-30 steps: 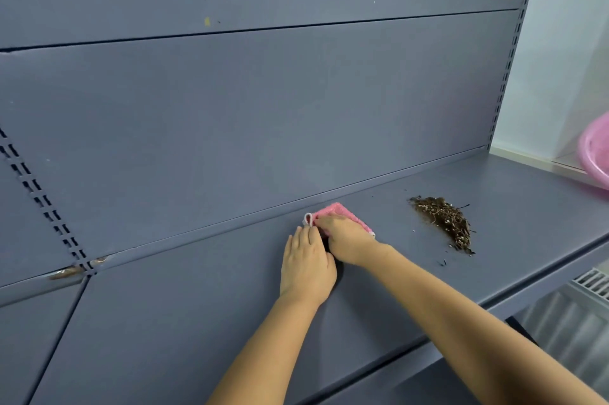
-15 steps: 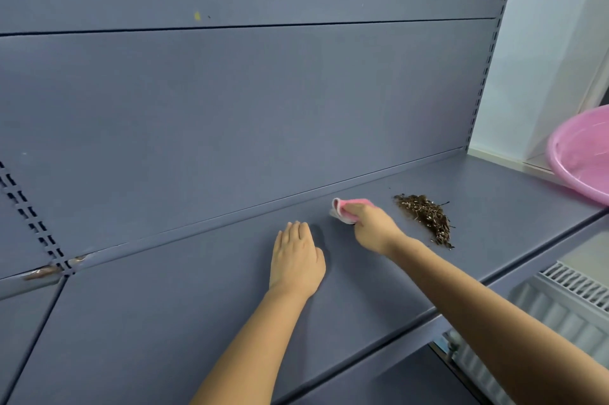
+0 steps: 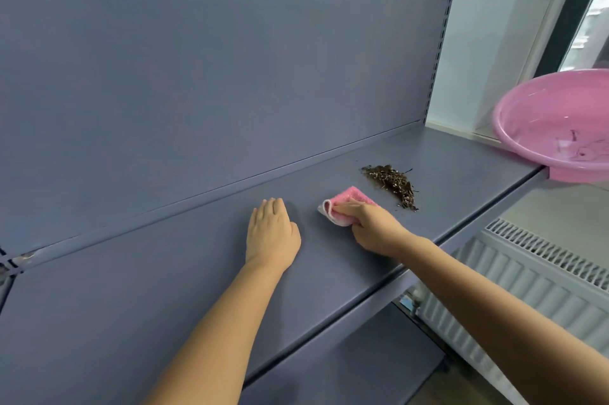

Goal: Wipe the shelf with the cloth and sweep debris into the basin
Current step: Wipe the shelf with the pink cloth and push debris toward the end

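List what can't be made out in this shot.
Head view only:
- Basin: right side cut off by the frame edge; the marks inside are too small to identify.
- Cloth: its near part is hidden under the right hand.
- Left hand: palm faces down on the shelf, so anything under it is hidden.
- Debris: pieces too small to identify.

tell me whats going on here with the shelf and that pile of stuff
A person is cleaning a grey metal shelf. The right hand grips a folded pink cloth pressed on the shelf, just short of a pile of dark brown debris. The left hand rests flat on the shelf, fingers straight. A pink basin waits past the shelf's right end; the pile has not reached it yet.
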`<action>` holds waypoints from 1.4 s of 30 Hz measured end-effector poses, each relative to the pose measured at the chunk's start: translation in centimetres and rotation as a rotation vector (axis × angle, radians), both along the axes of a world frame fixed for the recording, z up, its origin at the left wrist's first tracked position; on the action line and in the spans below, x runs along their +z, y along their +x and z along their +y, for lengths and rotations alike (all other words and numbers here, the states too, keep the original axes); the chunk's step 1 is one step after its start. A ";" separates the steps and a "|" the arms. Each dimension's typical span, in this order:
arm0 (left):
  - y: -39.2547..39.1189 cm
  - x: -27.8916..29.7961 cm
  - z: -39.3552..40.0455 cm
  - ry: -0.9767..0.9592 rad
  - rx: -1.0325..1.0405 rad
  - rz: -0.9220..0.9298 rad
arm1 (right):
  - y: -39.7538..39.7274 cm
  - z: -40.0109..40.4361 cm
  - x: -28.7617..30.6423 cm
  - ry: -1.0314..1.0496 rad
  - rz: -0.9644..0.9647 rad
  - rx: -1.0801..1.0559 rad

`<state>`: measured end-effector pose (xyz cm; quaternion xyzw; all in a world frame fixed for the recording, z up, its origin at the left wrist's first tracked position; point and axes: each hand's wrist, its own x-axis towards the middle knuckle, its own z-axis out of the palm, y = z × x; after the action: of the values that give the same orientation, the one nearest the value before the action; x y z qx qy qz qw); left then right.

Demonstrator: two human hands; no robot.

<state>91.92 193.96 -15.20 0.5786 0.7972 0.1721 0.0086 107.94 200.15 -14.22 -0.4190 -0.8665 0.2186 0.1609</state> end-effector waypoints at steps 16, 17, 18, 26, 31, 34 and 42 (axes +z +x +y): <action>4.2 1.7 1.5 -0.036 0.159 0.093 | 7.3 6.2 1.5 0.011 -0.051 0.115; 5.0 1.8 2.1 -0.024 0.163 0.065 | 7.6 6.6 1.5 0.002 -0.049 0.125; 5.7 1.7 2.6 -0.017 0.168 0.038 | 7.8 7.0 1.6 0.001 -0.050 0.129; 8.4 0.5 4.4 -0.017 0.223 -0.017 | 9.6 8.6 2.6 0.015 0.019 0.118; 8.7 0.5 4.3 0.011 0.240 0.035 | 8.4 8.9 3.7 0.039 0.085 0.131; 8.7 0.5 4.5 -0.010 0.252 0.038 | 5.8 7.6 3.1 0.043 0.106 0.306; 8.9 0.7 4.3 -0.042 0.277 0.041 | 1.2 7.3 0.1 -0.040 -0.002 0.399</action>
<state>100.77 198.29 -14.53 0.4659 0.8730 0.1431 -0.0195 109.11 207.48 -14.16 -0.2423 -0.9279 0.2631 0.1053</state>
